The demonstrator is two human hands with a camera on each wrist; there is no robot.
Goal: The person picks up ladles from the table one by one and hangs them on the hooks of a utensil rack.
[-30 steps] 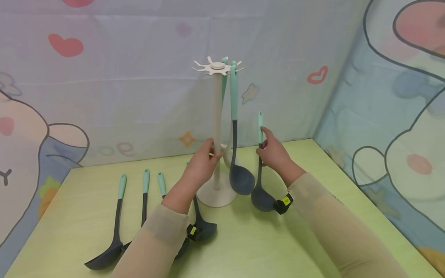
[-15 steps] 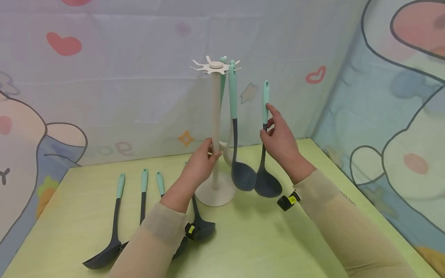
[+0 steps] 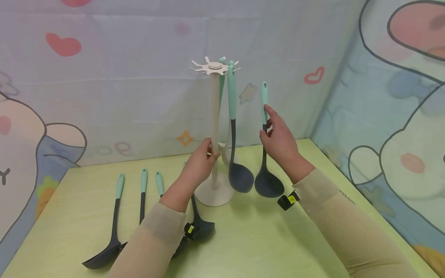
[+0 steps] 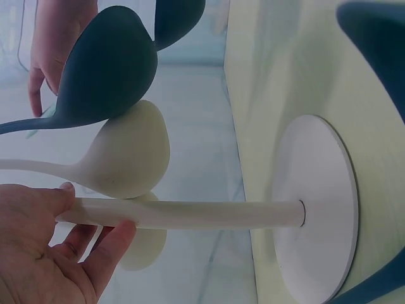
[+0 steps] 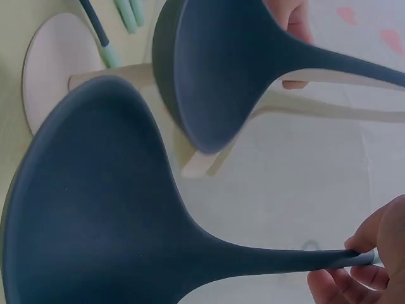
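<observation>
Right hand (image 3: 278, 141): fingers and thumb pinched on the handle of a dark ladle (image 3: 268, 184) with mint grip, held upright, its bowl hanging below the hand, clear of the table (image 3: 243, 239). Left hand (image 3: 199, 162): fingers curled round the pole of the white utensil stand (image 3: 214, 127), above its round base. Hung ladle (image 3: 240, 178): on the stand's top hooks, just beside the held ladle, between the two hands.

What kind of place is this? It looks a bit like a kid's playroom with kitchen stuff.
Probably a staged recording corner, not a real kitchen: cartoon-printed cloth hangs as walls around a bare green table. On it stands a white utensil stand, steadied by the left hand, while the right hand holds a ladle. Spare utensils lie alongside.
</observation>
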